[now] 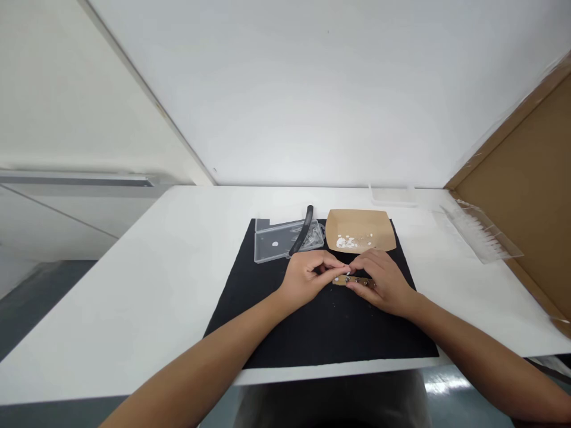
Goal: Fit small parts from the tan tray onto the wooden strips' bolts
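Observation:
My left hand (309, 273) is closed, thumb and forefinger pinched together over a tiny pale piece that I cannot make out. Its fingertips meet those of my right hand (383, 279), just above a narrow brown strip (340, 281). Several small, shiny, dark metal pieces sit in a row along this strip, and a white dot shows near its left end. My right hand curls round the strip, with its thumb along the near edge and its forefinger up by the pinch. Its palm and fingers hide the right end. Under both hands lies a black mat (312, 333).
A brown paper tray (361, 221) behind my hands holds small white discs. Left of it, a clear plastic case (267, 252) contains small clear parts, with a black curved handle (303, 229) across it. Clear plastic pieces (479, 232) lie right, beside a cardboard wall (530, 178).

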Tool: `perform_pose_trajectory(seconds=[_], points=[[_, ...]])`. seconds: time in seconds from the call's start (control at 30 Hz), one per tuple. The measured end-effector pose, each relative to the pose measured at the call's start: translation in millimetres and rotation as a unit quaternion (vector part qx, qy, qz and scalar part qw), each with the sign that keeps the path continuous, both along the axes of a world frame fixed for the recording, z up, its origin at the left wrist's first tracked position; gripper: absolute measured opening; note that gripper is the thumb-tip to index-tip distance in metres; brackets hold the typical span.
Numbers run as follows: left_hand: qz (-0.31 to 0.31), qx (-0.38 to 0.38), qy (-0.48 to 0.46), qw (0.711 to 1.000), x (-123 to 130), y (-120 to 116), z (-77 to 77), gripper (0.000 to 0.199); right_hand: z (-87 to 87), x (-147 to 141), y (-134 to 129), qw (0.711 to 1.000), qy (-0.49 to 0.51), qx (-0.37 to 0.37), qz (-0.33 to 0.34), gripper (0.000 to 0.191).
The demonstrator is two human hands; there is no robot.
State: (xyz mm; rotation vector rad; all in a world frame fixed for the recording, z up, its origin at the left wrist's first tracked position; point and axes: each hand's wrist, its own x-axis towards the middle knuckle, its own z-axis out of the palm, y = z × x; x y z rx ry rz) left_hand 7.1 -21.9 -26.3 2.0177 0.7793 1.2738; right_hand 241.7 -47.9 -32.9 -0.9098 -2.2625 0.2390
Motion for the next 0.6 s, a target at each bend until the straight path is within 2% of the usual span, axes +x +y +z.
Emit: perform_pose_trajectory(seconds=[0.13,0.23,0.6], points=[[-0.026,0.003,-0.015,1.000,4.5,-4.5,-0.2,0.003,-0.5,-4.7,-1.8,0.999,-0.016,0.032,-0.015,0.014],[-0.053,0.035,-0.035,0.997,8.3,-5.1,-1.0,0.006,0.5,-6.3,-2.8,0.998,-0.032,0.044,-0.014,0.013],[-0.048,0.083,0.005,0.995,4.9,-2.2,3.0,0.016,-0.5,-6.2,-3.2,0.994,-0.030,0.102,-0.018,0.022]])
